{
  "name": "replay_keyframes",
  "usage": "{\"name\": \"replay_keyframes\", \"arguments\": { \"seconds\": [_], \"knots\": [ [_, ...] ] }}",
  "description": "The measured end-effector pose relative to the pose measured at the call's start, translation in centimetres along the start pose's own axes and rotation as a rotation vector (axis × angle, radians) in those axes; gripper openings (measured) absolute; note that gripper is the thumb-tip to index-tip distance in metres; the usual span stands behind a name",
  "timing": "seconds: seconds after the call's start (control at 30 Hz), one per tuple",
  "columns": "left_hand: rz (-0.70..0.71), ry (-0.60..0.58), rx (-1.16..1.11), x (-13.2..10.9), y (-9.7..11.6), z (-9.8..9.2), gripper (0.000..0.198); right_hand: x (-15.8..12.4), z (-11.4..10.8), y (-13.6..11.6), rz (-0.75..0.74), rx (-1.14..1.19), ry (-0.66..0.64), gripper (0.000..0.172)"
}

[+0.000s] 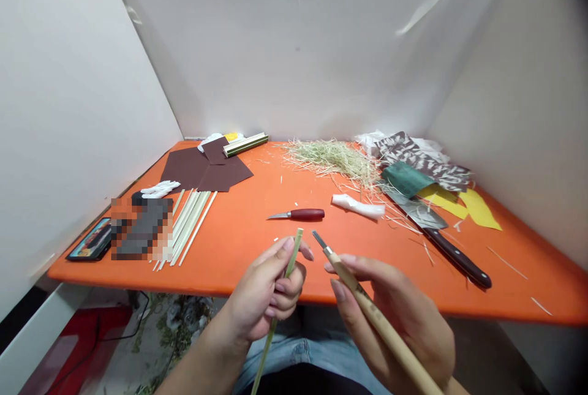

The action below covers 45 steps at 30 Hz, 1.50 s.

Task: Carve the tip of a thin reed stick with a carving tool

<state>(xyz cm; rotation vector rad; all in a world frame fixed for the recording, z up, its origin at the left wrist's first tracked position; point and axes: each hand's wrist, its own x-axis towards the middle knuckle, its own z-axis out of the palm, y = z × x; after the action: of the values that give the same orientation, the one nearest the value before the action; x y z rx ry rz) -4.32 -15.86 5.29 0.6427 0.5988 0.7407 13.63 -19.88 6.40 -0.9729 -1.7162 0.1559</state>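
Two closed grips: left hand [264,289] around a bamboo strip [292,255], right hand [395,321] around a likely carving tool [381,321].

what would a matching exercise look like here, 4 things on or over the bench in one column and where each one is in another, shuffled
Things:
1. small knife with red handle
2. bamboo strip
3. wood-handled carving tool
4. pile of shavings

Places:
A. right hand
B. lying on the orange table, blade pointing left
C. left hand
D. near the table's far edge

Pairs: 1-B, 2-C, 3-A, 4-D
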Motion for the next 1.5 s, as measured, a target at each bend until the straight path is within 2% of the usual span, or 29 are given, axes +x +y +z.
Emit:
{"name": "replay_keyframes", "arguments": {
  "seconds": [0.17, 0.3, 0.43, 0.73, 0.83, 0.97, 1.13, 1.23, 1.4, 1.5],
  "knots": [
    [0.003, 0.077, 0.051, 0.1, -0.2, 0.3, 0.046, 0.1, 0.9, -0.6, -0.089, -0.129, 0.015, 0.020],
    [0.040, 0.161, 0.106, 0.3, -0.4, 0.8, 0.052, 0.3, 1.5, -0.5, -0.098, -0.172, 0.038, 0.019],
    [0.090, 0.159, 0.177, 0.4, -0.6, 1.0, 0.051, 0.5, 1.7, -0.3, -0.110, -0.199, 0.044, 0.017],
    [0.093, 0.150, 0.286, 0.3, -0.6, 1.3, 0.051, -0.1, 1.5, -0.2, -0.085, -0.204, 0.053, 0.015],
    [0.163, 0.192, 0.346, 0.4, -1.0, 1.4, 0.051, -0.1, 1.4, 0.0, -0.098, -0.226, 0.052, 0.015],
    [0.320, 0.277, 0.537, 0.7, -1.8, 1.3, 0.045, 0.0, 1.2, 0.1, -0.135, -0.288, 0.054, 0.014],
    [0.411, 0.314, 0.668, 1.5, -2.6, 1.0, 0.041, 0.0, 1.7, 0.6, -0.169, -0.249, 0.136, 0.023],
    [0.470, 0.341, 0.648, 2.4, -2.6, 1.5, 0.040, -0.1, 2.5, 1.2, -0.175, -0.255, 0.196, 0.029],
    [0.536, 0.408, 0.439, 3.6, -2.1, 3.8, 0.041, -0.2, 3.9, 2.3, -0.300, -0.257, 0.265, 0.040],
    [0.546, 0.431, 0.352, 4.2, -1.6, 4.9, 0.038, 0.1, 4.4, 2.8, -0.276, -0.260, 0.317, 0.047]
  ]
}}
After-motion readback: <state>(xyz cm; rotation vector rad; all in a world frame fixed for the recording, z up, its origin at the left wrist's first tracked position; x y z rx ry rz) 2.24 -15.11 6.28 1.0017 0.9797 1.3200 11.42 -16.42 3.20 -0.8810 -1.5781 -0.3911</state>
